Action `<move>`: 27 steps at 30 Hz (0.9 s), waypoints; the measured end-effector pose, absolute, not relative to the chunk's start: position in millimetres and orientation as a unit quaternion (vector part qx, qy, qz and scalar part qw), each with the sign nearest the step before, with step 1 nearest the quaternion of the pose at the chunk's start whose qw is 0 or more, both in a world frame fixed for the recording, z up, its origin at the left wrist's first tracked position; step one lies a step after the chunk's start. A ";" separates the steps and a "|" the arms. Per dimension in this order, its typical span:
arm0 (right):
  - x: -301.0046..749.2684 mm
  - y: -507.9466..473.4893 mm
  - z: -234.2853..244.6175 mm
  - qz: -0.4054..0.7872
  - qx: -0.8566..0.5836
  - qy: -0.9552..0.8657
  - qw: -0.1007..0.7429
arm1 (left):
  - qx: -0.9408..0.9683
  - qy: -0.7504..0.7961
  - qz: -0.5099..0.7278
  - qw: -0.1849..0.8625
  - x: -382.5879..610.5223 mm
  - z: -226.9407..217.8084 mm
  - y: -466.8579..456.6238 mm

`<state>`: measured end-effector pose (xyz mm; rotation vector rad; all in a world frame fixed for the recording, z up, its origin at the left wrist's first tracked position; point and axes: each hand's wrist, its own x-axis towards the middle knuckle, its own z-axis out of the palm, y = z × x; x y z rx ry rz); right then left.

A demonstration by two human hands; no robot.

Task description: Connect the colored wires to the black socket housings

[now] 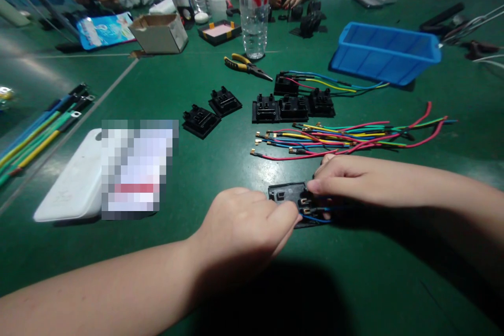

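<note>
A flat black plastic socket part point(286, 193) lies on the green table point(220, 168) just in front of me. My left hand point(246, 223) is curled into a pinch at its near left edge, gripping it. My right hand point(346, 178) reaches in from the right, fingers pressed together over a blue wire point(315, 218) at the part's brass terminals. A loose bundle of red, yellow, blue and green wires point(346, 136) with crimped ends lies just beyond my right hand.
Several black socket parts point(293, 106) sit mid-table, two more point(210, 111) to the left. Yellow-handled pliers point(246, 65), a water bottle point(254, 5), a blue bin point(386, 52), a cardboard box point(159, 33) and a white slab point(74, 184) surround them. Two other people work at the far edge.
</note>
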<state>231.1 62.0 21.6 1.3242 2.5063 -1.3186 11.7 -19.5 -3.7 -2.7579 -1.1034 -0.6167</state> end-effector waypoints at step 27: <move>236.5 86.4 -10.3 0.027 0.367 0.918 -0.149 | -0.814 -0.503 -0.179 -0.227 15.0 -2.5 -15.3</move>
